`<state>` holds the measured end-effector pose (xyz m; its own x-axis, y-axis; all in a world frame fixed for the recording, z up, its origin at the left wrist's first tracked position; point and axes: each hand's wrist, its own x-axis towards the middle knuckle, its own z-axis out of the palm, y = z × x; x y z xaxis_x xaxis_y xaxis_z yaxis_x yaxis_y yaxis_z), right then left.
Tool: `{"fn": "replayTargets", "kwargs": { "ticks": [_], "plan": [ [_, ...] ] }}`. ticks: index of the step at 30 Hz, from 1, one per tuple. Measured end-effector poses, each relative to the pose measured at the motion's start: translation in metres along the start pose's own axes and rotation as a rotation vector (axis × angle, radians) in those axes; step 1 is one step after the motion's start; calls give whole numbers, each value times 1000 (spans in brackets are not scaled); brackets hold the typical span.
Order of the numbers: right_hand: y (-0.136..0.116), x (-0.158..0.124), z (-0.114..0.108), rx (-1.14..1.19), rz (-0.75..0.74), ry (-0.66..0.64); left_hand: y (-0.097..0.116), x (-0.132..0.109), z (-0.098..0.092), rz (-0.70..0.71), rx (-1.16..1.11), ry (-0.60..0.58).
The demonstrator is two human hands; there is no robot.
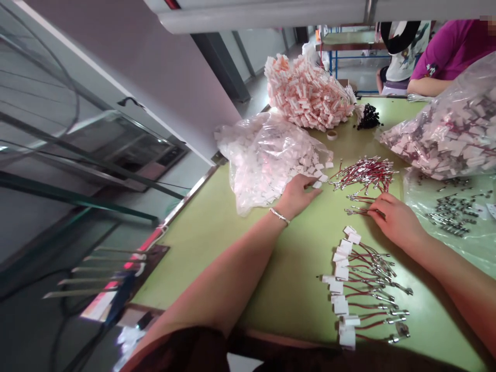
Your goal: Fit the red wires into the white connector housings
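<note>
My left hand (299, 196) reaches to the edge of a heap of small white plastic connector housings (310, 166) spilling from a clear bag. Its thumb and forefinger are stretched out and apart, with the fingertips at a few loose housings. My right hand (395, 216) pinches short red wires with metal terminals (362, 211), their ends pointing left. Just beyond it lies a pile of similar red wires (366, 173). Nearer me, a column of white housings with red wires attached (341, 305) lies on the green tabletop (294, 294), wire ends toward the right.
Behind stand a big heap of pinkish-white parts (310, 95), a tape roll (332, 135) and a black-tipped bundle (369, 118). On the right are a full clear bag (453, 134) and scattered dark metal pieces (453, 214). A person in a purple sleeve (445, 54) sits across.
</note>
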<state>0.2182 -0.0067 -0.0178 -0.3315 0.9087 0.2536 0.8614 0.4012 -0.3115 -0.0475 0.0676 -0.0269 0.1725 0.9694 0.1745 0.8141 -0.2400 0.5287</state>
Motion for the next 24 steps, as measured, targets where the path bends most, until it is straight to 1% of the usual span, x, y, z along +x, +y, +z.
{"fn": "replayTargets", "kwargs": {
  "ticks": [2,4,6,9,10,12,14,15,17,19,20,22,24],
  "plan": [
    [-2,1,-1,29,-9,18,4,2,3,-33,74,27],
    [-7,0,-4,61,-14,61,6,4,7,-14,144,48],
    [-13,-1,-9,85,-3,78,7,4,9,25,161,41],
    [-21,-4,-17,102,67,24,8,-1,8,80,134,22],
    [-23,-6,-19,117,94,0,9,-4,7,89,104,31],
    [-25,-8,-21,192,135,-39,16,-11,3,59,-48,66],
    [-26,-9,-21,312,167,-55,27,-19,0,-29,-327,47],
    [-26,-9,-21,369,182,-58,33,-23,0,-79,-481,3],
    [-26,-10,-21,442,207,-50,45,-31,0,-154,-736,-147],
    [-27,-10,-21,465,208,-37,54,-38,3,-192,-881,-281],
    [-27,-11,-21,471,198,-32,56,-41,5,-199,-929,-325],
    [-27,-12,-21,479,166,-27,58,-44,9,-209,-1012,-367],
    [-27,-13,-21,469,124,-29,58,-46,12,-215,-1093,-375]
  ]
}}
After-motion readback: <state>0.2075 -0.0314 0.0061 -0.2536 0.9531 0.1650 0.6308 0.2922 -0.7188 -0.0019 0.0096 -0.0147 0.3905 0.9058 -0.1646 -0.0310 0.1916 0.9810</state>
